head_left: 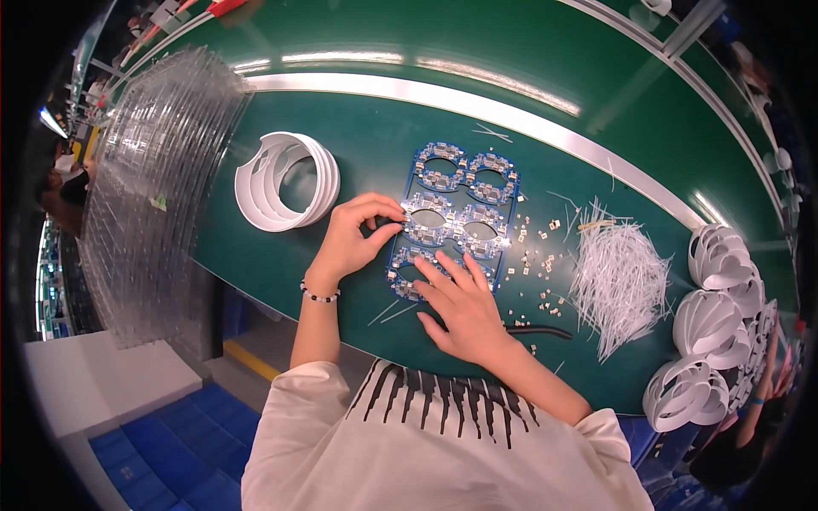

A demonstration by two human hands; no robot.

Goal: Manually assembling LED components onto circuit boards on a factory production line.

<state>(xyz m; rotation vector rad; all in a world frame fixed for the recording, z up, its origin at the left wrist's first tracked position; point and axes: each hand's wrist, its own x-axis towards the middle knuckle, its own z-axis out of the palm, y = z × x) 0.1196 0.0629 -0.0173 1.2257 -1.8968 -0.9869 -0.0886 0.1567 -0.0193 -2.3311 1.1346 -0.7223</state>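
Note:
A blue circuit board panel [430,200] lies on the green table in front of me, its ring-shaped boards joined in two columns and dotted with small pale parts. At its left edge, my left hand [358,234] has thumb and forefinger bent together in a pinch on the rim; anything small between the tips is hidden. My right hand [464,311] rests palm down over the near right end of the panel, fingers spread. Small cream-coloured pieces [526,271] lie scattered beside the panel. A thin black curved object [541,330] shows beside my right wrist.
A stack of white rings [328,183] stands to the left, before a tall pile of clear plastic trays [158,187]. Thin white strips [622,281] are heaped on the right. More white rings [709,324] line the right table edge. A white rail [477,102] runs behind.

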